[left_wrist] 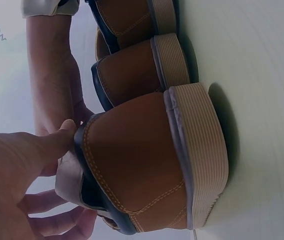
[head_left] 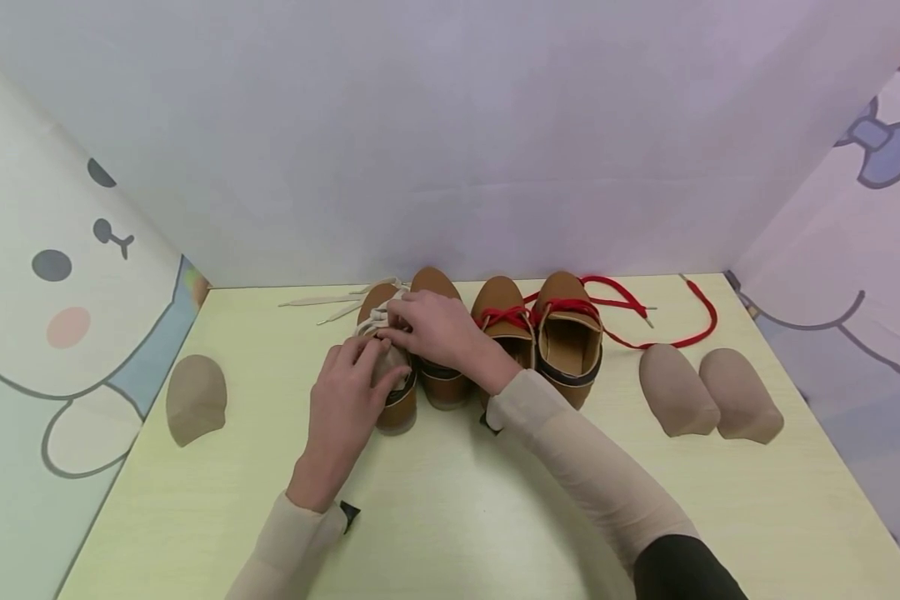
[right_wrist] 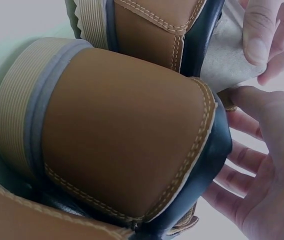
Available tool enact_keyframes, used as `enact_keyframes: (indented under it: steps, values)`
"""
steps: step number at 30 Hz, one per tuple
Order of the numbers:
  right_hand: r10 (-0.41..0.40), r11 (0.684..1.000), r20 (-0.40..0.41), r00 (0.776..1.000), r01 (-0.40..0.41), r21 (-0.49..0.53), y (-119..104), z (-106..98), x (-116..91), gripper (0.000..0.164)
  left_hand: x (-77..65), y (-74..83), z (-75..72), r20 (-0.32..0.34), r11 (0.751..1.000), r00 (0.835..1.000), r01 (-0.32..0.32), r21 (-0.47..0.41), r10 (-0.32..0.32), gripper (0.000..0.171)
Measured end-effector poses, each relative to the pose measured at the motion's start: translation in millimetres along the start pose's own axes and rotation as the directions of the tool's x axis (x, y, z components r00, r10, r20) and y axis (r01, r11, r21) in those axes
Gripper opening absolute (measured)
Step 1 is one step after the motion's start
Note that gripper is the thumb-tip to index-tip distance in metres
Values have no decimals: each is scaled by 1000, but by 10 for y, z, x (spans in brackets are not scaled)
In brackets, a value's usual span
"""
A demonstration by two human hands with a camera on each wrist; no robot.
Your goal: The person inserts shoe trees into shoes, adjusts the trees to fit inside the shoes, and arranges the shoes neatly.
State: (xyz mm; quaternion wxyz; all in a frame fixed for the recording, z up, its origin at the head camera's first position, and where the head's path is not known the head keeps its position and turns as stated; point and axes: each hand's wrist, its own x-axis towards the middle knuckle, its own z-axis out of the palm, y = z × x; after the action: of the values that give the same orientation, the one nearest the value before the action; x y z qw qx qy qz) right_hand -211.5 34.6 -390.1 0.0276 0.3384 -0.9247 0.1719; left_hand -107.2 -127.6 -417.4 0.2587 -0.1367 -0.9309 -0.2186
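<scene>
Insert [right_wrist: 227,57] could seat crooked at a crowded collar

Left of centre in the head view, the insert stands partly inside the leftmost brown shoe [head_left: 399,412]. The left hand's [head_left: 348,383] grip is narrow, thumb and fingers pinching the insert from either side. The right hand [head_left: 446,329] has its fingertips by the tongue and white laces [head_left: 378,318]; whether they pinch anything I cannot tell.

The likeliest trouble is the tongue: if it slackens or folds inward, the insert's front edge would probably catch and buckle it, or stop short at a slant. A loose lace could also get dragged in beneath. Neither hand appears to brace the sole on the desk [head_left: 450,500], so a hard push might slide the shoe or tip it against the neighbouring shoe [head_left: 446,387]. Lastly, the right forearm crosses near the red-laced pair [head_left: 566,287] right of centre; a careless withdrawal could knock it askew.
</scene>
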Motion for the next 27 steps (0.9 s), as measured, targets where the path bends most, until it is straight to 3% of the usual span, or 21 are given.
enact_keyframes:
  steps: [27]
  values:
    - [6, 1000, -2, 1000, -6, 3, -3, 8, -8, 21, 6, -71, 108, -51, 1000, 999, 0, 5, 0, 40]
